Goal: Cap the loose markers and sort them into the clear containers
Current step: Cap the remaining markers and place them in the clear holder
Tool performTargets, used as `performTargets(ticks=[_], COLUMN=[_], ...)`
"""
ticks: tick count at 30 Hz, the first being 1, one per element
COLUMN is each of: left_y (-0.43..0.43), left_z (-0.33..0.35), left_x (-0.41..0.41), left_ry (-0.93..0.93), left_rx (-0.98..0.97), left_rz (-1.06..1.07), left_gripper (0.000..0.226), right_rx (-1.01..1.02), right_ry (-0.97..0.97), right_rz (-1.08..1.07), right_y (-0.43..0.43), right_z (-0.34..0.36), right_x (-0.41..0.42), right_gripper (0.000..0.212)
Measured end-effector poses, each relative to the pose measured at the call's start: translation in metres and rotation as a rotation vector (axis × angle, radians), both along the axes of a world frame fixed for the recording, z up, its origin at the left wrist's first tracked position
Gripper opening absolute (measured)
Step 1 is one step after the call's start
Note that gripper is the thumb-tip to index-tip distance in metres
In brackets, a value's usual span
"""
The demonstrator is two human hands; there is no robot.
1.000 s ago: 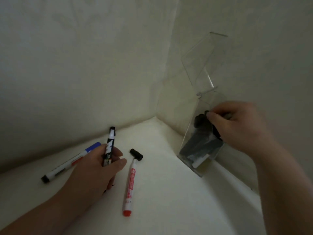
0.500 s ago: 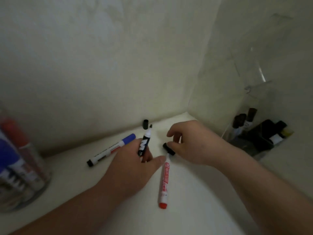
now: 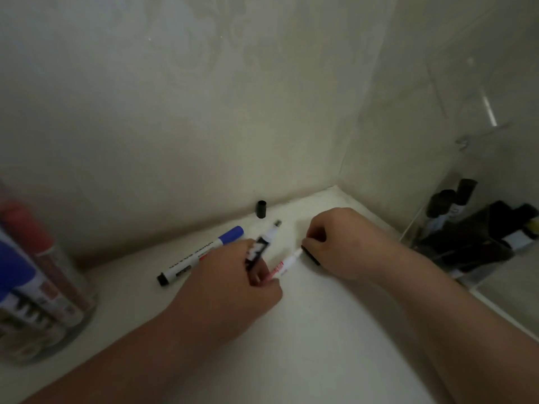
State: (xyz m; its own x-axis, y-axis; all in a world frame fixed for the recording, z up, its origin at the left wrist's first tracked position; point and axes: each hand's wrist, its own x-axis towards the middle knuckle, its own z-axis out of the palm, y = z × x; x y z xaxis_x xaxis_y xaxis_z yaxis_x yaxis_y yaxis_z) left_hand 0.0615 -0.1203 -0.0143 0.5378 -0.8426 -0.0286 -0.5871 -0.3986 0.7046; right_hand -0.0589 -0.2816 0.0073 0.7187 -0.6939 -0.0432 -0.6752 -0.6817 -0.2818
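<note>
We see 2 hands working low in the corner of a pale worktop [image 3: 320, 330]. The left hand [image 3: 230, 290] curls round a white marker with a black printed label [image 3: 264, 243], which tilts away toward the wall with its grey tip bare. The right hand [image 3: 347, 243] pinches a small black cap [image 3: 311, 256] at the narrow white end of a white marker with red lettering [image 3: 284, 264]. This marker's other end is hidden under the left hand, and we cannot tell whether the cap is seated. Just left of the hands, a white marker with a blue cap [image 3: 201, 255] lies flat on the worktop. A second loose black cap [image 3: 261, 209] stands upright by the wall. At the left edge, a round clear container [image 3: 78, 275] holds red- and blue-capped markers, all blurred. At the right, a clear box-shaped container [image 3: 417, 228] holds several dark-capped markers.
</note>
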Motion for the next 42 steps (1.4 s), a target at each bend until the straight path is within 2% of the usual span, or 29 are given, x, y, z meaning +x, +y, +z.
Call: performTargets(ticks=[3, 4, 6, 7, 10, 12, 13, 14, 16, 17, 20, 23, 25, 27, 31, 34, 38, 42], left_y=[0.001, 0.001, 0.001, 0.000, 0.001, 0.000, -0.001, -0.001, -0.001, -0.001, 0.000, 0.001, 0.001, 0.000, 0.000, 0.001, 0.002, 0.004], left_z=[0.001, 0.001, 0.000, -0.001, -0.007, -0.007, -0.007, -0.008, -0.009, -0.009, -0.006, -0.005, -0.007, -0.010, -0.012, -0.011, -0.008, -0.007], left_x=[0.015, 0.018, 0.019, 0.019, 0.024, 0.025, 0.025, 0.026, 0.027, 0.028, 0.027, 0.026, 0.027, 0.028, 0.027, 0.026, 0.024, 0.025], left_ry=[0.513, 0.616, 0.665, 0.667, 0.671, 0.688, 0.730, 0.777, 0.838, 0.838, 0.834, 0.825, 0.789, 0.772, 0.770, 0.764, 0.741, 0.737], left_rx=[-0.291, -0.354, -0.414, -0.426, -0.419, -0.417, -0.433, -0.455, -0.488, -0.492, -0.497, -0.472, -0.447, -0.439, -0.442, -0.424, -0.404, -0.379], left_rz=[0.078, 0.056, -0.009, -0.024, -0.054, -0.083, -0.097, -0.106, -0.128, -0.136, -0.185, -0.220, -0.254, -0.263, -0.250, -0.266, -0.235, -0.259], left_gripper=[0.034, 0.029, 0.014, 0.014, 0.037, 0.026, 0.012, 0.010, 0.030, 0.036, 0.033, 0.028, 0.022, 0.022, 0.025, 0.019, 0.025, 0.023], right_rx=[0.033, 0.048, 0.071, 0.067, 0.013, 0.011, 0.090, 0.259, 0.689, 0.855, 1.163, 1.307, 1.329, 1.325, 1.288, 1.190, 1.047, 0.997], right_ry=[0.006, 0.003, 0.008, 0.015, 0.053, -0.034, -0.167, -0.344, -0.667, -0.770, -0.941, -1.001, -0.998, -0.987, -0.939, -0.854, -0.774, -0.723], right_rz=[0.012, 0.017, 0.029, 0.040, 0.085, 0.126, 0.120, 0.093, 0.035, 0.024, 0.080, 0.203, 0.288, 0.327, 0.317, 0.328, 0.370, 0.412], right_y=[0.000, 0.001, 0.003, 0.005, 0.008, 0.007, 0.006, 0.006, 0.005, 0.003, 0.002, 0.002, 0.001, 0.001, 0.001, 0.004, 0.003, 0.002], right_z=[-0.001, 0.000, 0.001, 0.000, -0.006, -0.009, -0.010, -0.008, -0.003, -0.002, -0.002, -0.004, -0.006, -0.006, -0.005, -0.004, 0.001, 0.008], right_x=[-0.004, -0.006, -0.008, -0.008, -0.008, -0.007, -0.006, -0.005, -0.006, -0.007, -0.007, -0.006, -0.008, -0.009, -0.009, -0.009, -0.012, -0.018], right_gripper=[0.023, 0.022, 0.020, 0.019, 0.016, 0.013, 0.011, 0.008, 0.014, 0.015, 0.012, 0.016, 0.029, 0.033, 0.027, 0.019, 0.017, 0.013])
